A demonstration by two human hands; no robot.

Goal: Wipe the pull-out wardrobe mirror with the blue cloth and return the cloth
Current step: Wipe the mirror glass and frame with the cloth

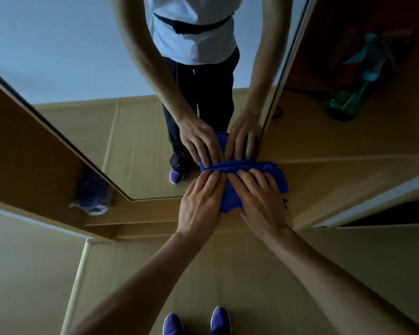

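Observation:
The pull-out wardrobe mirror (87, 68) stands in front of me and reflects my torso, arms and hands. A blue cloth (231, 198) is bunched against the glass at the mirror's lower right corner and spills past the right edge. My left hand (200, 204) and my right hand (260, 198) lie side by side on the cloth, fingers stretched out and pressing it flat to the mirror. Most of the cloth is hidden under my hands.
A clear plastic bag with purple contents (92, 199) lies on a wardrobe shelf to the lower left. A green and teal object (346, 105) sits inside the dark wardrobe at the right. My purple shoes (219, 319) stand on the wooden floor below.

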